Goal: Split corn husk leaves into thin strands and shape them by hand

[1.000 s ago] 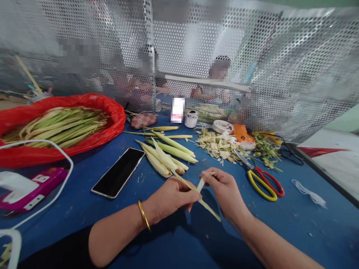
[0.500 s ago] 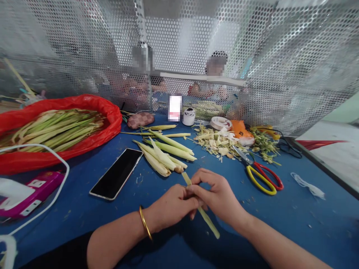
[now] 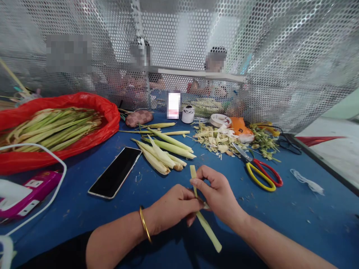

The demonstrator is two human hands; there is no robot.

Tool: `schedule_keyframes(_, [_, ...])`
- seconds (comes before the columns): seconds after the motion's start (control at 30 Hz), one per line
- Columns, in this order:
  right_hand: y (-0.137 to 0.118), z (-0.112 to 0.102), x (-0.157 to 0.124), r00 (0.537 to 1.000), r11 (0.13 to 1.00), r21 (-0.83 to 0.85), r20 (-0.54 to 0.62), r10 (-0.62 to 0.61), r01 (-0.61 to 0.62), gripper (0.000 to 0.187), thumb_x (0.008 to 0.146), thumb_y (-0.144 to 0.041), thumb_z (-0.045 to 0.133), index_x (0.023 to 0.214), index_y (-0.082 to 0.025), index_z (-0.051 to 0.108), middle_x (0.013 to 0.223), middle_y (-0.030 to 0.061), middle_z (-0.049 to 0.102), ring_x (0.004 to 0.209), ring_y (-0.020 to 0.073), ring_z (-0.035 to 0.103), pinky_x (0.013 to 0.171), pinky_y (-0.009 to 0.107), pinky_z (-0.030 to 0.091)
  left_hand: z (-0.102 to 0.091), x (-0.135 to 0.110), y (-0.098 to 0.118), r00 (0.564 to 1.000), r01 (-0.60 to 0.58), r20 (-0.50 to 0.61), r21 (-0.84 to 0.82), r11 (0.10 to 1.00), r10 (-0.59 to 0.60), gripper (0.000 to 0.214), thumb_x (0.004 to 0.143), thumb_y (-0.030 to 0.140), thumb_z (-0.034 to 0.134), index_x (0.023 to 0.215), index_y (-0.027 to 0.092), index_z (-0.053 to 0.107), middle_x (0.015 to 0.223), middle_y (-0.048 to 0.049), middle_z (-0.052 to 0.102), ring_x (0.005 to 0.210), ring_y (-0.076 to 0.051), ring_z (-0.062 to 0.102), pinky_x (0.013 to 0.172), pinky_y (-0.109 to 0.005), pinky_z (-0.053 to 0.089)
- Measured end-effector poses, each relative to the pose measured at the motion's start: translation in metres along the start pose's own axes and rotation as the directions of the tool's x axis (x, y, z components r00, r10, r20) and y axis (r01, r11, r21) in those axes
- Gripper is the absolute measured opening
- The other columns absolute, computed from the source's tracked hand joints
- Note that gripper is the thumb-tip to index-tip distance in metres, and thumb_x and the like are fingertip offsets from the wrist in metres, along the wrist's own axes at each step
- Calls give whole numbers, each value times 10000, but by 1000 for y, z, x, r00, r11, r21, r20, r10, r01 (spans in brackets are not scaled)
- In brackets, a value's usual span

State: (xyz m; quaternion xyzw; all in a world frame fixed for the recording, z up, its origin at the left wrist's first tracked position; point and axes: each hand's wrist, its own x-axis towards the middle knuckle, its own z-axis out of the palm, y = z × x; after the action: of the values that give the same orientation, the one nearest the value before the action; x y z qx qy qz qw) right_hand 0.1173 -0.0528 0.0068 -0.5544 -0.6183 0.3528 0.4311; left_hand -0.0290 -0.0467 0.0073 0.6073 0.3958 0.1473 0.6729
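A narrow pale-green leaf strip (image 3: pixel 208 231) runs between my hands, its lower end hanging toward me. My left hand (image 3: pixel 177 204), with a gold bangle at the wrist, pinches it near the middle. The thumb and fingers of my right hand (image 3: pixel 217 188) close on the strip just below its upper tip. Both hands touch or nearly touch; the fold between the fingertips is partly hidden. Beyond them lies a small pile of corn-husk-like leaf bundles (image 3: pixel 168 149). Red-and-yellow-handled scissors (image 3: pixel 259 170) rest to the right.
To the left are a dark-screened phone (image 3: pixel 115 173), a red bag (image 3: pixel 108 125) of long leaves and a purple power strip (image 3: pixel 42 186). Leaf scraps (image 3: pixel 214 138), a tape roll (image 3: pixel 220 120) and white string (image 3: pixel 307 182) lie right. Behind a perforated metal screen (image 3: pixel 190 33) sit other people.
The strip's upper end has turned more upright and its lower end reaches nearer to me. My right hand has shifted slightly up along it; my left hand stays about in place.
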Motion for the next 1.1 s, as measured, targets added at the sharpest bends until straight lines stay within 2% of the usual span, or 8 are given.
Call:
schedule_keyframes(0.23, [1, -2, 5, 996, 994, -77, 56, -75, 80, 235, 833, -251, 549, 608, -214, 489, 636, -24, 523, 627, 139, 519, 597, 249, 403, 1, 0, 0, 1000, -18, 5, -33, 999, 18, 439, 798, 422, 543, 444, 164, 527, 425, 17, 480, 447, -82, 352, 521, -239, 277])
schedule_keyframes(0.37, [-1, -19, 9, 959, 933, -240, -24, -282, 268, 108, 878, -271, 534, 932, -226, 615, 978, 51, 633, 872, 205, 581, 766, 313, 428, -4, 3, 3, 994, -13, -110, -276, 961, -18, 473, 792, 574, 535, 762, 130, 695, 557, -14, 611, 472, -88, 430, 513, -227, 295])
schedule_keyframes(0.47, [-11, -30, 3, 881, 862, -374, -191, -433, 342, 125, 904, -229, 513, 791, -224, 566, 785, 28, 613, 764, 189, 562, 749, 316, 399, -11, 3, 6, 979, -65, -199, -454, 889, -30, 501, 787, 551, 587, 1008, 113, 692, 753, -76, 708, 703, -153, 612, 681, -253, 416])
schedule_keyframes(0.53, [-16, -30, -3, 851, 818, -416, -166, -499, 398, 166, 890, -222, 534, 724, -222, 545, 692, 8, 584, 645, 165, 531, 669, 301, 381, -14, 3, 8, 966, -136, -259, -529, 838, -7, 446, 773, 461, 655, 1053, 116, 681, 884, -102, 728, 871, -192, 645, 805, -285, 436])
schedule_keyframes(0.67, [-12, -11, -8, 953, 894, -330, 102, -286, 304, 150, 874, -284, 566, 745, -230, 622, 743, 12, 638, 693, 176, 583, 657, 282, 399, -13, 5, 5, 934, -281, -350, -584, 761, 77, 363, 726, 344, 742, 1021, 140, 688, 1016, -102, 720, 1006, -219, 628, 940, -323, 413])
schedule_keyframes(0.73, [-5, 0, -7, 978, 957, -220, 129, -165, 190, 133, 863, -304, 571, 778, -223, 635, 840, 25, 665, 795, 190, 605, 708, 274, 424, -11, 6, 3, 925, -307, -368, -585, 751, 92, 361, 721, 345, 753, 1020, 153, 688, 1020, -94, 722, 1011, -217, 626, 964, -326, 400])
schedule_keyframes(0.87, [6, 11, -7, 985, 990, -81, 138, -107, 119, 235, 877, -299, 524, 670, -200, 577, 700, 0, 597, 698, 153, 548, 657, 240, 417, -9, 8, -1, 919, -339, -369, -558, 757, 139, 337, 714, 322, 767, 1003, 168, 686, 987, -78, 730, 985, -207, 628, 897, -299, 432])
schedule_keyframes(1.1, [5, 1, -3, 948, 978, -60, 262, -179, 201, 289, 876, -225, 488, 589, -197, 470, 650, -17, 505, 678, 135, 490, 647, 234, 387, -10, 8, 0, 914, -325, -394, -565, 758, 99, 304, 728, 304, 761, 950, 119, 671, 932, -94, 722, 896, -172, 630, 839, -267, 445])
